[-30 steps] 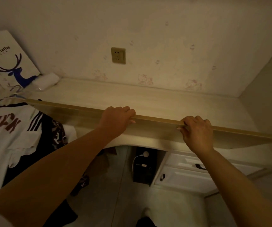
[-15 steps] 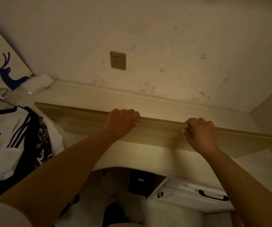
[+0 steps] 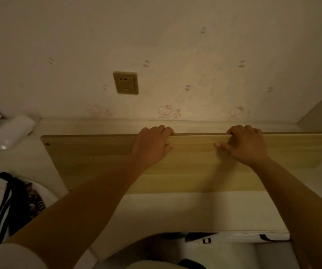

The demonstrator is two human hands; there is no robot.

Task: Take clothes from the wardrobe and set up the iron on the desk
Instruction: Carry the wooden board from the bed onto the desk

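Clothes (image 3: 3, 208) lie in a heap at the left edge of the head view, on the near left part of the counter (image 3: 175, 210). On top is a white shirt with dark stripes, and something dark and patterned sits beside it. They look soft and crumpled. No iron shows anywhere in this view.

Across the middle of the counter stands a long wooden board (image 3: 191, 171). Its long side runs from left to right, along the wall. It leans, with its top edge tipped toward the wall and its bottom edge resting on the counter nearer the person. It is pale wood with small round marks near the corners.

Both hands are on the board's top edge. Left hand (image 3: 152, 144) grips it with the fingers curled over the far side and the thumb on the near face. Right hand (image 3: 247, 144) grips it the same way, a little to the right. The hands are apart, both near the middle of the board.

I think the board is being set down flat, maybe as a place for ironing. The clothes lie to the left of both hands, so the left hand is nearer to them.

On the wall above is a socket (image 3: 125, 82). A white roll (image 3: 14, 131) lies at the far left.
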